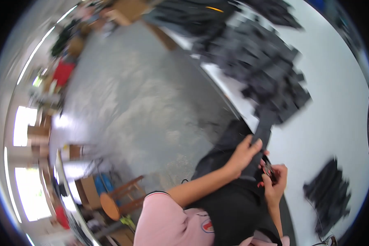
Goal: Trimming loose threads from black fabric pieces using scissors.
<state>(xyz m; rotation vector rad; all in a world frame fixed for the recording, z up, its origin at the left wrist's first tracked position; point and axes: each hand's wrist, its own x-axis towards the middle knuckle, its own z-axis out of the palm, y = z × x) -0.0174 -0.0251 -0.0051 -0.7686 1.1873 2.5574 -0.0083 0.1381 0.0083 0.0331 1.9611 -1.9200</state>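
Observation:
My left hand [245, 155] is closed on a dark grey fabric strip [265, 128], its thumb lying on top. The strip runs up from my lap toward a big loose heap of dark grey fabric pieces [260, 61] on the white table. My right hand [276, 180], just beside it, grips small scissors [269, 169] with red showing at the handle. Their tips are close to the strip's edge; whether they touch it is blurred. Black cloth [238, 205] covers my lap.
A smaller stack of dark fabric pieces [328, 194] lies on the white table [336, 90] at the right. More dark cloth [188, 16] is at the far end. Leftward are the grey floor [139, 98], a wooden stool [115, 201] and a cardboard box [87, 192].

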